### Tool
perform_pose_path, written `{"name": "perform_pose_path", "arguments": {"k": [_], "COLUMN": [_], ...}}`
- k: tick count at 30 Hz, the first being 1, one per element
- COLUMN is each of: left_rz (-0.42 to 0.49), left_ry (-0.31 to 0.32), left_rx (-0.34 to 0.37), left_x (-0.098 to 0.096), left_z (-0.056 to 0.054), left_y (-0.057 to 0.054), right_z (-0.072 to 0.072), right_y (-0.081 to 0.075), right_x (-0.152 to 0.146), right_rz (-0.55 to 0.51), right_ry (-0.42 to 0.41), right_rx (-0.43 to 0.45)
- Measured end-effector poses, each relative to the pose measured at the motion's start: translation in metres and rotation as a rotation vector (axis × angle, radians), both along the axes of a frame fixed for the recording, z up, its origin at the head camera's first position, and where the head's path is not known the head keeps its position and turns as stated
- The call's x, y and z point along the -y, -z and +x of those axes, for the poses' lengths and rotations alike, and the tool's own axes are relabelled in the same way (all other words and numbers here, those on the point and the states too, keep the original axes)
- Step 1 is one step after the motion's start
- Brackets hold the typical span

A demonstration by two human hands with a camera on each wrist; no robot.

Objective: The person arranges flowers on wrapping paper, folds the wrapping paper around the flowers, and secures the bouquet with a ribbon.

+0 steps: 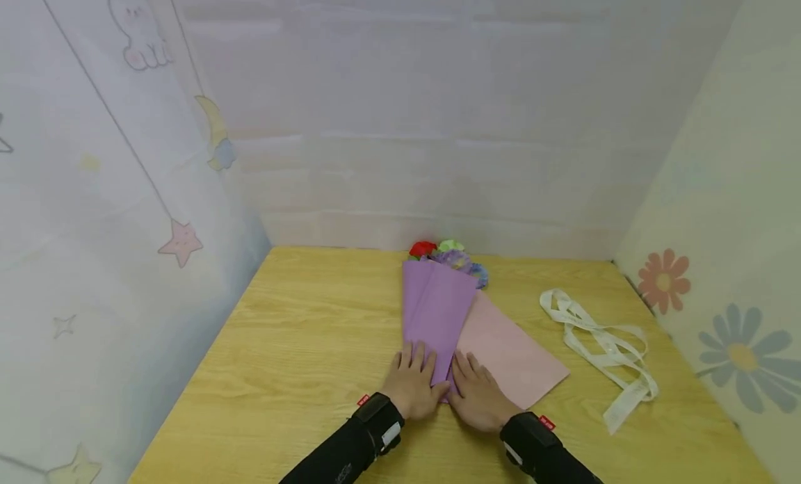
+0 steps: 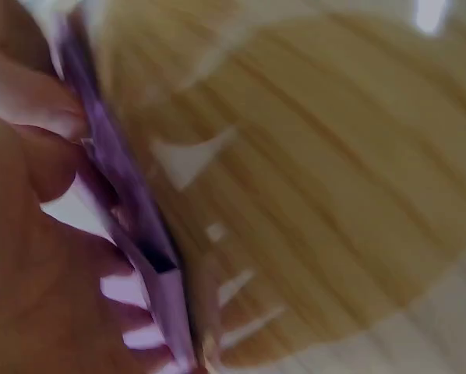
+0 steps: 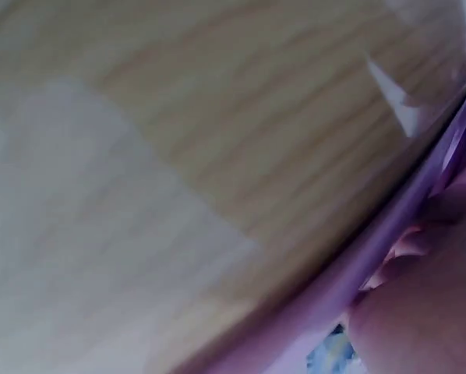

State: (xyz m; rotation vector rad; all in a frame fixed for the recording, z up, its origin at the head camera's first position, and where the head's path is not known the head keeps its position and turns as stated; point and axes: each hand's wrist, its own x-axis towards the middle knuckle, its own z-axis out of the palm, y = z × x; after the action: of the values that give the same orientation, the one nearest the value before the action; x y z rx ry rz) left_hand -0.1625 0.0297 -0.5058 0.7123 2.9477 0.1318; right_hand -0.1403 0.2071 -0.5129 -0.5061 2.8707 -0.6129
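Purple wrapping paper [image 1: 440,307] is folded round a small bunch of flowers [image 1: 455,259], whose red, green, purple and blue heads show above its far end. My left hand [image 1: 413,383] presses on the narrow near end of the purple paper, fingers straight and spread. To its right, my right hand [image 1: 478,393] lies with straight fingers along the paper's near right edge, over the pink paper [image 1: 510,352]. In the left wrist view, folded layers of purple paper [image 2: 124,183] show at the fingertips. The right wrist view has a purple paper edge [image 3: 334,292] beside the hand. The stems are hidden.
A loose white ribbon [image 1: 603,345] lies in loops on the right of the wooden table [image 1: 313,331]. Printed wall sheets [image 1: 438,122] enclose the table at the back and on both sides.
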Motion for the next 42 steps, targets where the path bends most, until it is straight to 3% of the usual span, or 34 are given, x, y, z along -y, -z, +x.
{"name": "perform_pose_path", "arguments": {"k": [3,6,8,11,14,16,19,21,23,28,32,36,40,42], "left_rz": [-0.065,-0.128,-0.144,-0.118,-0.052,-0.029,-0.042,-0.059,-0.074,-0.1,-0.098,-0.065,-0.047,-0.062], "left_ry": [-0.061,-0.065,-0.038,0.04,0.115,0.152,0.194,0.199,0.196,0.158,0.134,0.087,-0.028,-0.088], "left_rx": [-0.01,-0.01,-0.005,0.052,0.108,0.109,0.048,0.016,0.012,0.08,0.134,0.091,0.02,0.018], "left_x": [0.001,0.001,0.004,0.014,0.025,0.031,0.037,0.038,0.039,0.044,0.042,0.035,0.028,0.024], "left_z": [0.001,0.0,-0.004,-0.01,-0.015,-0.019,-0.023,-0.024,-0.024,-0.023,-0.026,-0.041,-0.074,-0.092], "left_y": [-0.005,-0.002,0.008,0.015,0.011,0.007,0.007,0.007,0.004,-0.003,-0.001,0.01,0.025,0.027], "right_z": [-0.004,-0.005,-0.006,-0.006,-0.005,-0.005,-0.008,-0.011,-0.015,-0.018,-0.022,-0.024,-0.022,-0.019], "right_y": [0.001,-0.001,-0.001,0.002,0.006,0.008,0.008,0.009,0.01,0.021,0.03,0.033,0.033,0.035], "right_x": [0.001,0.012,0.02,0.025,0.023,0.022,0.024,0.028,0.033,0.036,0.031,0.027,0.028,0.031], "right_rz": [0.04,0.051,0.018,-0.008,0.033,0.078,0.135,0.147,0.115,0.141,0.199,0.218,0.243,0.252], "right_ry": [-0.01,-0.079,-0.135,-0.149,-0.115,-0.107,-0.094,-0.093,-0.104,-0.11,-0.125,-0.138,-0.14,-0.142], "right_rx": [-0.182,-0.243,-0.168,0.01,0.025,-0.069,-0.272,-0.358,-0.323,-0.103,-0.108,-0.149,-0.193,-0.206]}}
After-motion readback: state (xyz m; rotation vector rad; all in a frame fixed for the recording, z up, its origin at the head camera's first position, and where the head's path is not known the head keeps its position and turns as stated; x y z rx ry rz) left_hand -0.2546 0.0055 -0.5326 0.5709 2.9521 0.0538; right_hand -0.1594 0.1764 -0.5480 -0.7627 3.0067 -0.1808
